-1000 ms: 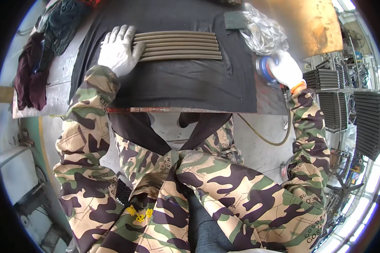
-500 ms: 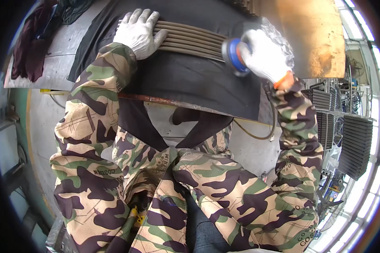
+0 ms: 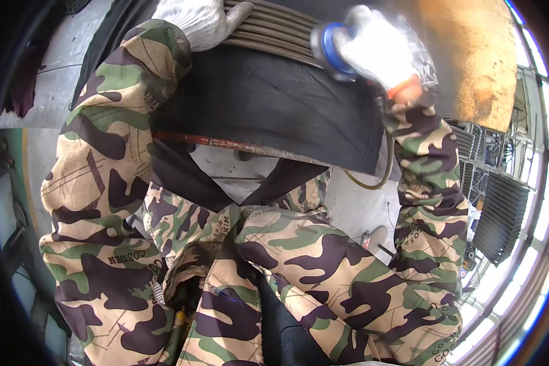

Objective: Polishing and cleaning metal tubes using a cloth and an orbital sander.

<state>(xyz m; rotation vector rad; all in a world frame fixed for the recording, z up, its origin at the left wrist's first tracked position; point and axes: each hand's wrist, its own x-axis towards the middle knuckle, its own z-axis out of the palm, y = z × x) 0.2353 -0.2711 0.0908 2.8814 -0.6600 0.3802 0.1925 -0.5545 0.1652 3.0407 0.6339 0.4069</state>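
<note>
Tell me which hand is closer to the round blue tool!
Right: the right hand grips the round blue tool; the left hand is apart from it, at the left end of the brown rods.

A pale grey floor (image 3: 363, 204) shows below the scuffed red front edge of 1 workbench (image 3: 219, 142). At far left, 1 yellowish line (image 3: 25, 149) borders a green floor strip (image 3: 13, 155). On the right stands a metal rack (image 3: 497, 169) with a dark ridged stack (image 3: 503, 219). Beyond, framed window panes (image 3: 546, 107) glare with white light, brightest along that side.
</note>
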